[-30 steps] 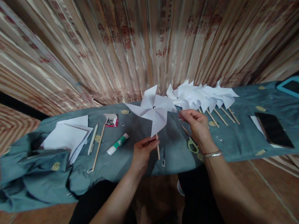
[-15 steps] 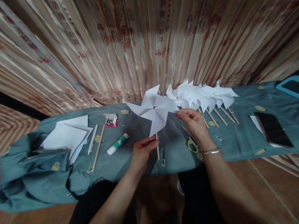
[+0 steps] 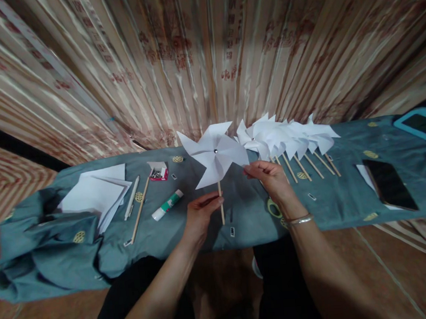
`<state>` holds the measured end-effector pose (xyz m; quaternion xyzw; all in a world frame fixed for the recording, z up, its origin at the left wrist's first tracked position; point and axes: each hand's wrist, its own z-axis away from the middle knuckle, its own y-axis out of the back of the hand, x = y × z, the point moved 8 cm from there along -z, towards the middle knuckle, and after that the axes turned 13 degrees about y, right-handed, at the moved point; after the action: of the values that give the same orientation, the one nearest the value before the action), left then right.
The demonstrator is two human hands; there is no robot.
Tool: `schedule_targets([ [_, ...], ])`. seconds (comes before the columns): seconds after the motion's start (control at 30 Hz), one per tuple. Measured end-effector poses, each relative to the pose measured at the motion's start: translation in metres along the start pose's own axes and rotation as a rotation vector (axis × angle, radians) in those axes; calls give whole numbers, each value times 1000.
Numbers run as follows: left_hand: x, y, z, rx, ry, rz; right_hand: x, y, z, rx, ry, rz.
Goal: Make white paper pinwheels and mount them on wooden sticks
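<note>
A white paper pinwheel (image 3: pixel 216 151) with a silver pin at its centre stands upright in front of me on a thin wooden stick (image 3: pixel 222 213). My left hand (image 3: pixel 201 213) pinches that stick below the blades. With thumb and fingertips, my right hand (image 3: pixel 268 177) grips the tip of the pinwheel's right-hand blade. Partly covered by my right hand and wrist are scissors with yellow-green handles (image 3: pixel 274 208). Behind the right hand, several more white pinwheels (image 3: pixel 292 136) lie overlapping in a row, their sticks pointing toward me.
On the teal cloth (image 3: pixel 200 239) at left lie white paper sheets (image 3: pixel 93 193), a white pen (image 3: pixel 132 198), a loose wooden stick (image 3: pixel 141 210), a small box of pins (image 3: pixel 159 171) and a glue stick (image 3: pixel 167 205). At right are a dark phone (image 3: pixel 391 185) and a blue-framed device (image 3: pixel 422 124). A patterned curtain (image 3: pixel 205 57) hangs behind.
The blades have turned slightly clockwise, with my right hand moving a little down and left while holding a tip. The stick and my left hand have shifted slightly left.
</note>
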<state>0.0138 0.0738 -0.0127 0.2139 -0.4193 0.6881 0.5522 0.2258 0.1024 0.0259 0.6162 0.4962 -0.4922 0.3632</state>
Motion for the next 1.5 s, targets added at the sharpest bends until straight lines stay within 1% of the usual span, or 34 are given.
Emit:
schedule_targets([
  [0.1, 1, 0, 1, -2, 4, -1, 1, 0, 0, -22, -31, -27],
  [0.2, -1, 0, 1, -7, 11, -20, -2, 8, -3, 41, -11, -54],
  [0.3, -3, -1, 1, -18, 5, -61, -5, 15, -8, 101, 10, -33],
  [0.4, -5, -2, 1, -20, 3, -94, -6, 15, -10, 107, 10, -12],
  [0.6, -3, -1, 0, -5, -5, -76, -2, 4, -4, 24, -55, -51],
  [0.93, -1, 0, 0, 13, -3, -45, -8, -18, 6, -98, -120, -72],
  [1.27, 0, -1, 0, 16, -10, -50, -7, -41, 16, -228, -128, -93],
  [1.5, -2, -3, 1, -16, -5, -35, -5, -48, 21, -254, -127, -141],
])
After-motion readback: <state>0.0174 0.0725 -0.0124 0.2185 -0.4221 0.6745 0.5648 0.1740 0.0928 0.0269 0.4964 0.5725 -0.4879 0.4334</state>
